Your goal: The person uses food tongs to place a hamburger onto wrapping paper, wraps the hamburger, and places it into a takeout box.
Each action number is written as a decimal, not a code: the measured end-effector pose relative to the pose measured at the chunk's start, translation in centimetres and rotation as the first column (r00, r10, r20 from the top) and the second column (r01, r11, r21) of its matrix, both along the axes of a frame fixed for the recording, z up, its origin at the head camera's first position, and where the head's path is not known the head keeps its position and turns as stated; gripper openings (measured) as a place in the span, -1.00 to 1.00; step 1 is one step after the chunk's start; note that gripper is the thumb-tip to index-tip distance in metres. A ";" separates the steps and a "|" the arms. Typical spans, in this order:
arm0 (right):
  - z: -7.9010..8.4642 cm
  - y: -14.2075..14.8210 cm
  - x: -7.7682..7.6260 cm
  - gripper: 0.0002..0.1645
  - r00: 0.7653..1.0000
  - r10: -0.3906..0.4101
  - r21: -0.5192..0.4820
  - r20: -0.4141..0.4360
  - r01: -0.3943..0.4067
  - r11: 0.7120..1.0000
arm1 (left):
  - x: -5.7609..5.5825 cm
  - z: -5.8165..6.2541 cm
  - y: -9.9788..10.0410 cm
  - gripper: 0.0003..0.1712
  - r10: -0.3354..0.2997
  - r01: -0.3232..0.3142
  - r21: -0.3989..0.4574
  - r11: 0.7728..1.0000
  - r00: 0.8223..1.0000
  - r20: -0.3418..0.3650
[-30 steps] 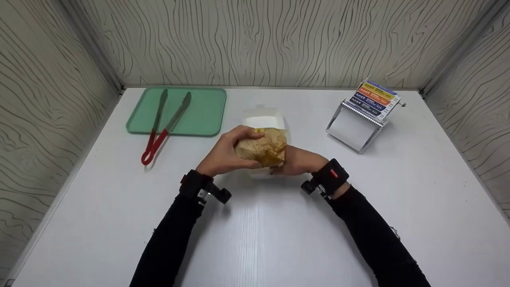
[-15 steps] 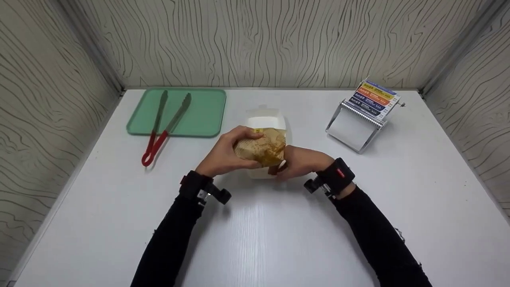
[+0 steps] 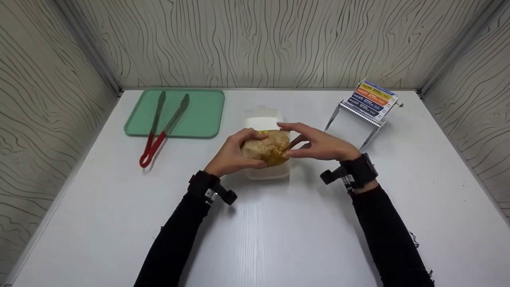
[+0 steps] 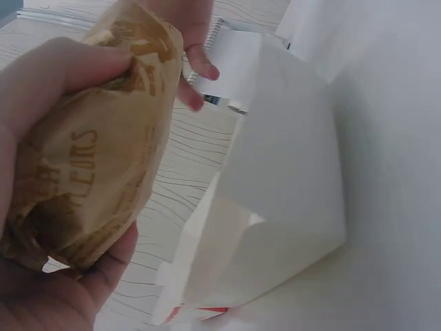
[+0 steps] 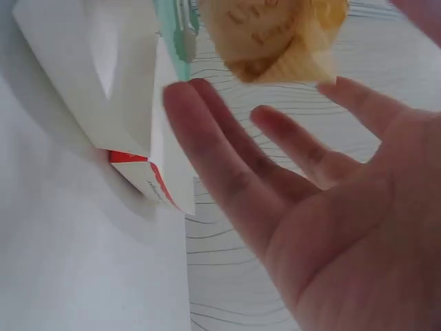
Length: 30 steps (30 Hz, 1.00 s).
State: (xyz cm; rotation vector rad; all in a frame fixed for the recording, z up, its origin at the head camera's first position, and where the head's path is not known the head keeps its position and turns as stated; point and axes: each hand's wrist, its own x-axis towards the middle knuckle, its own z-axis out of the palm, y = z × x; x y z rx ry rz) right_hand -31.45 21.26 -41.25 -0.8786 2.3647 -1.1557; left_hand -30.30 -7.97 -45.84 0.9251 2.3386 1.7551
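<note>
A burger wrapped in tan printed paper (image 3: 267,148), with a yellow strip on its far edge, is gripped by my left hand (image 3: 229,154), thumb and fingers around its left end. It is held above an open white carton (image 3: 275,173). My right hand (image 3: 318,145) is at the burger's right end, its fingers spread and slightly bent; in the right wrist view that palm (image 5: 358,227) holds nothing, and one fingertip is at or very near the wrapper. In the left wrist view the crumpled paper (image 4: 103,152) fills the left hand, beside the carton's wall (image 4: 275,186).
At the back left, a green tray (image 3: 205,113) bears red-handled tongs (image 3: 159,137), whose handles stick out past its front edge. A metal dispenser (image 3: 360,117) with coloured labels stands at the back right. Patterned walls (image 3: 255,44) enclose the white table (image 3: 255,239).
My right hand has come out from under the burger's right end, moved up and to the right, and spread its fingers. The left hand still holds the burger, shifted slightly right.
</note>
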 end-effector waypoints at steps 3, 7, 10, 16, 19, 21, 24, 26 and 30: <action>-0.5 -0.9 0.2 -0.01 0.999 0.032 0.018 -0.037 -0.032 0.999 | -0.2 -0.6 0.4 -0.25 -0.006 0.006 -0.008 1.000 1.000 0.007; -1.1 -1.6 0.2 0.01 0.997 0.034 0.018 -0.076 -0.032 0.999 | -0.3 -1.3 0.7 -0.26 0.002 -0.002 -0.028 1.000 1.000 0.021; -1.4 -1.7 0.0 0.00 0.997 0.022 0.023 -0.077 -0.020 1.000 | -0.4 -1.7 0.8 -0.26 0.010 -0.009 -0.037 0.999 0.999 0.036; -2.0 -1.9 -0.4 -0.01 0.999 0.033 0.039 -0.043 -0.031 0.999 | -0.5 -2.5 0.8 -0.28 0.000 0.004 -0.078 0.997 0.999 0.050; -2.5 -1.9 -0.6 -0.01 0.997 0.042 0.089 -0.069 -0.036 0.995 | -0.6 -2.9 0.7 -0.28 -0.017 0.018 -0.147 0.989 1.000 0.010; -2.8 -2.0 -0.7 -0.03 0.995 0.051 0.131 -0.091 -0.039 0.991 | -0.7 -3.1 0.7 -0.29 -0.041 0.031 -0.219 0.975 0.998 -0.039; -3.1 -2.2 -0.8 -0.06 0.992 0.060 0.167 -0.114 -0.041 0.985 | -0.7 -3.0 0.4 -0.38 -0.086 0.056 -0.322 0.945 0.993 -0.080; -3.2 -2.3 -0.9 -0.07 0.992 0.059 0.175 -0.112 -0.039 0.984 | -0.8 -2.8 0.1 -0.50 -0.122 0.082 -0.364 0.928 0.988 -0.089; -3.5 -2.4 -1.0 -0.08 0.992 0.050 0.175 -0.114 -0.029 0.984 | -0.9 -2.4 -0.8 -0.38 -0.180 0.125 -0.404 0.906 0.978 -0.102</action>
